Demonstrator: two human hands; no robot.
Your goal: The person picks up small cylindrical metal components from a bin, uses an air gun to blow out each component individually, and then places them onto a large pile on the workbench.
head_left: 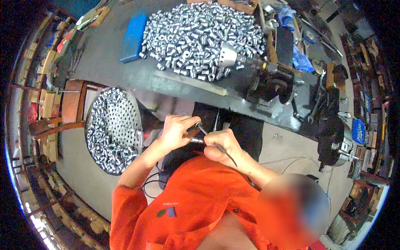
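Observation:
Both of my hands meet in front of my orange shirt. My left hand is closed, its fingertips pinching a small shiny metal fitting. My right hand is wrapped round a slender dark rod-like tool. One end of the tool reaches up to the fitting; its thin tail curves out past my right wrist. Its exact kind cannot be made out. Another silvery piece shows between the hands, partly hidden by fingers. To the left stands a perforated metal basket with many similar fittings in it.
A large heap of metal fittings covers the dark workbench ahead, beside a blue block. A chuck-like device sits at the heap's right. A wooden chair stands left; a dark machine is at right.

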